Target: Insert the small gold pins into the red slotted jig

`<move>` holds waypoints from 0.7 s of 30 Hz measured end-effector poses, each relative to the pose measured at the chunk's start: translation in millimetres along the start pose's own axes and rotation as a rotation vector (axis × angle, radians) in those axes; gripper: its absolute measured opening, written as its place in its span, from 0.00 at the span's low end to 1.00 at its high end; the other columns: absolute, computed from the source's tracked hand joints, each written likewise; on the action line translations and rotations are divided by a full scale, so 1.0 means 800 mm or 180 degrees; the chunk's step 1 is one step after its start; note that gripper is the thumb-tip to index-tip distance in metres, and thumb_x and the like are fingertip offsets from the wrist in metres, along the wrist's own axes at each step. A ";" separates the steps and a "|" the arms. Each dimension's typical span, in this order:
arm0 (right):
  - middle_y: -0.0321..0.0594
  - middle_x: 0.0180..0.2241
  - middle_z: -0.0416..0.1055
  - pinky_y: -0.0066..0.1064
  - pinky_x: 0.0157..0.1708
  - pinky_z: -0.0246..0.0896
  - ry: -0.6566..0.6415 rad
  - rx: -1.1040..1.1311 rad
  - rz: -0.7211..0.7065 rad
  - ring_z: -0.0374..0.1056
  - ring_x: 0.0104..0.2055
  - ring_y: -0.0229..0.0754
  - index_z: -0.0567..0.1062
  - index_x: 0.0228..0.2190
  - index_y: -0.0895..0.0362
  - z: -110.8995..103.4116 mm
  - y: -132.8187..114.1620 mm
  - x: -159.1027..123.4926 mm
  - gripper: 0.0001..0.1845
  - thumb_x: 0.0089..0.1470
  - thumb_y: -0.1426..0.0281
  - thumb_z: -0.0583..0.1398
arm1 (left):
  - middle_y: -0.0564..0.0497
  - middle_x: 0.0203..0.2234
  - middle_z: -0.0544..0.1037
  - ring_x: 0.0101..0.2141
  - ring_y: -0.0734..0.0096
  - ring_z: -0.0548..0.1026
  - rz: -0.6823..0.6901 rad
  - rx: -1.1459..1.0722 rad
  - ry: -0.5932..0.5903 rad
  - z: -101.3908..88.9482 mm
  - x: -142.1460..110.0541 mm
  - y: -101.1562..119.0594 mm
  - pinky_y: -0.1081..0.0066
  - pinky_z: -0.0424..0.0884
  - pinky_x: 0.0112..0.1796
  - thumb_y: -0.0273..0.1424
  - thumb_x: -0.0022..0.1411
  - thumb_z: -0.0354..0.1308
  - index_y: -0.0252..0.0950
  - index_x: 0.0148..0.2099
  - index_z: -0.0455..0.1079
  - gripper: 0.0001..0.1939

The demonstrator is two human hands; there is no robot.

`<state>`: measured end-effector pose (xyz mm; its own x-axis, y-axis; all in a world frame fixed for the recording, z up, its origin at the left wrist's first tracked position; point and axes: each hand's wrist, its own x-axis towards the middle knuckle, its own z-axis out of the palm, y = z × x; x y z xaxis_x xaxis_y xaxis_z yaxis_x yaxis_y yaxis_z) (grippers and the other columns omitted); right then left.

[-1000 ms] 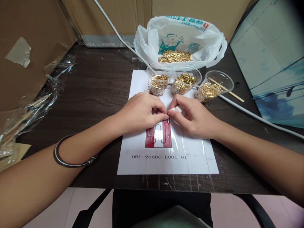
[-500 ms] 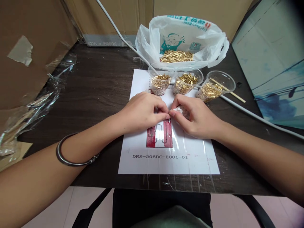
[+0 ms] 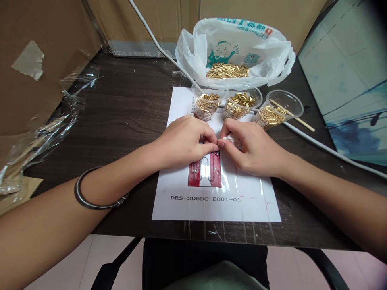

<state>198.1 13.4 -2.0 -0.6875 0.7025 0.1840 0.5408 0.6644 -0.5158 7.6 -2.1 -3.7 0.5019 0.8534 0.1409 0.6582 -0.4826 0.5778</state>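
My left hand (image 3: 190,139) is closed in a pinch above the upper part of a red and white diagram (image 3: 205,171) on a printed paper sheet (image 3: 175,207). Whatever lies between its fingertips is too small to make out. Beside it, my right hand (image 3: 252,147) is closed around a crumpled white tissue (image 3: 232,139). The thumb and fingertips of both hands meet over the diagram's top right corner. Just beyond the hands stand three clear plastic cups holding small brass pins: a left cup (image 3: 207,105), a middle cup (image 3: 240,104) and a tilted right cup (image 3: 275,110).
Behind the cups, a white plastic bag (image 3: 193,56) holds a heap of longer brass pins (image 3: 228,71). A wooden stick (image 3: 304,123) leans in the right cup. A white cable (image 3: 154,46) crosses the dark table (image 3: 130,100). Cardboard (image 3: 57,24) stands at the left and back.
The view has shifted slightly, so everything sits a little further right. Both hands keep nearly the same pose, fingertips still together over the diagram.
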 end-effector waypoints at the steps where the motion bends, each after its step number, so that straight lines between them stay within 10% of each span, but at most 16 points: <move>1: 0.36 0.24 0.63 0.30 0.26 0.45 -0.0005 -0.0004 -0.0007 0.54 0.25 0.36 0.65 0.27 0.58 0.000 0.000 0.000 0.03 0.51 0.71 0.56 | 0.53 0.26 0.79 0.29 0.71 0.74 0.0000 0.0005 -0.0008 0.000 0.000 0.000 0.70 0.66 0.34 0.30 0.56 0.60 0.38 0.32 0.79 0.06; 21: 0.35 0.22 0.62 0.30 0.25 0.44 -0.0186 -0.0108 0.0073 0.53 0.24 0.35 0.65 0.26 0.58 -0.008 -0.005 0.002 0.04 0.50 0.71 0.56 | 0.54 0.26 0.78 0.28 0.72 0.72 0.0196 0.0173 0.0009 0.002 -0.002 0.000 0.70 0.64 0.33 0.31 0.56 0.60 0.38 0.31 0.78 0.06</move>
<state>198.0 13.2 5.6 -0.7013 0.7022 0.1229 0.5722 0.6573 -0.4905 7.5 -3.9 -5.5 0.5409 0.8222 0.1771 0.6557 -0.5442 0.5234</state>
